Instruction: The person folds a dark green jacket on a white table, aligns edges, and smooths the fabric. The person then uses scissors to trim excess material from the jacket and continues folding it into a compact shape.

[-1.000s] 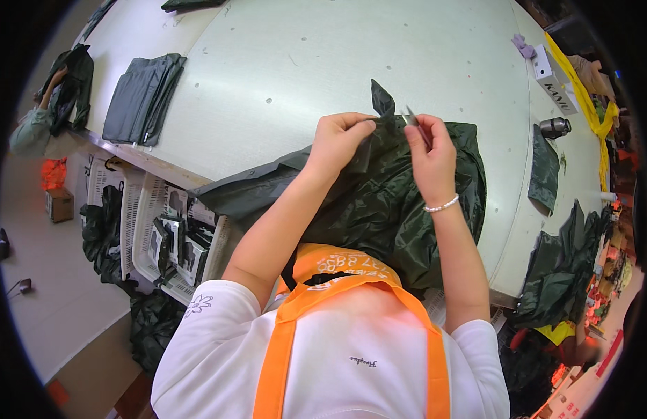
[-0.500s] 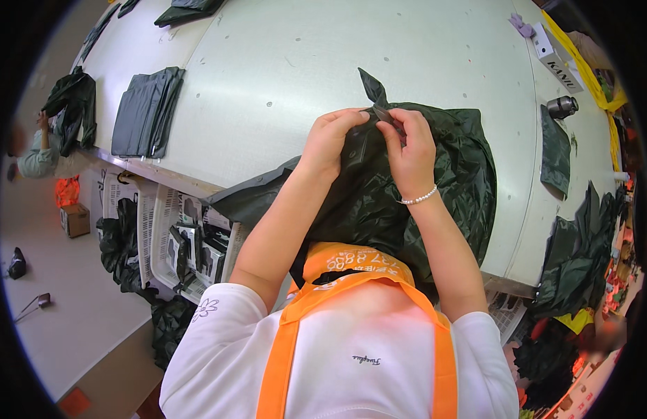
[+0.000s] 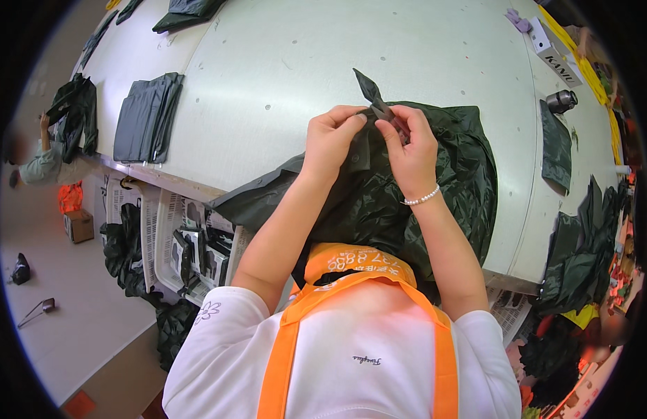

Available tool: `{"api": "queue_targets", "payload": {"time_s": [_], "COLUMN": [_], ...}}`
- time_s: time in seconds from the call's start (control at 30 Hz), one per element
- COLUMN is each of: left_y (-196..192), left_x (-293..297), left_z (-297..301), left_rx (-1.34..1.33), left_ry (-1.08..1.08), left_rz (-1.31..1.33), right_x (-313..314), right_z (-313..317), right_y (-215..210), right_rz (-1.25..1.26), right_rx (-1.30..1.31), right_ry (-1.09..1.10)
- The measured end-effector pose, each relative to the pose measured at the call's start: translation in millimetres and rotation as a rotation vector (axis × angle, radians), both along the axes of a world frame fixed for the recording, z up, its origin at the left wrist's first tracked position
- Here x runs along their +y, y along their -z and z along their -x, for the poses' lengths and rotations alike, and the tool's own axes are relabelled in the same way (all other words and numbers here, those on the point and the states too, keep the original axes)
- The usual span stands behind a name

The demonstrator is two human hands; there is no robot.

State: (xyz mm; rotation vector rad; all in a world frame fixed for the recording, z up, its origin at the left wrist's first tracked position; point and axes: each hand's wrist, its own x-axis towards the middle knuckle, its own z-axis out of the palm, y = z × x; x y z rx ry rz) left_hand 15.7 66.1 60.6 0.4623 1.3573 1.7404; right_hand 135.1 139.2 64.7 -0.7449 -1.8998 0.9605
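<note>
A dark green, shiny waterproof garment (image 3: 453, 178) lies bunched on the table in front of me, its near part against my apron. My left hand (image 3: 327, 146) pinches its edge between thumb and fingers. Close beside it, my right hand (image 3: 414, 150) is closed on the same edge, thumb against fingertips. A narrow pointed end of the fabric (image 3: 367, 85) sticks up beyond my fingertips. Small round snaps show on the placket near my left hand. One flap (image 3: 257, 199) spreads out to the left under my left forearm.
Folded dark garments (image 3: 149, 115) are stacked on the pale table (image 3: 267, 63) at left. White baskets (image 3: 166, 237) with packaged items stand below its edge. At right are a flask (image 3: 562, 102), a white box (image 3: 553, 52) and more dark garments (image 3: 571, 258). A co-worker (image 3: 40, 164) is at far left.
Both hands stay pinched on the garment, with small finger movements. The pointed fabric end leans slightly more to the left. The view has shifted a little.
</note>
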Motion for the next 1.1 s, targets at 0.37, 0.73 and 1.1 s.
{"api": "queue_targets", "payload": {"time_s": [0.37,0.73,1.1], "left_y": [-3,-4,-31], "left_x": [-2,13,10], "left_z": [-6,5,3], "left_rx": [0.192,0.181,0.021], "left_ry": [0.017,-0.042,0.058], "left_rz": [0.049,0.075,0.243], "right_x": [3,14,52], "right_z": [9,-30,-32], "right_y": [-10,9,-11], "right_rz": [0.099,0.280,-0.474], "right_rx": [0.006,-0.091,-0.191], "right_ry": [0.030,0.074,-0.215]}}
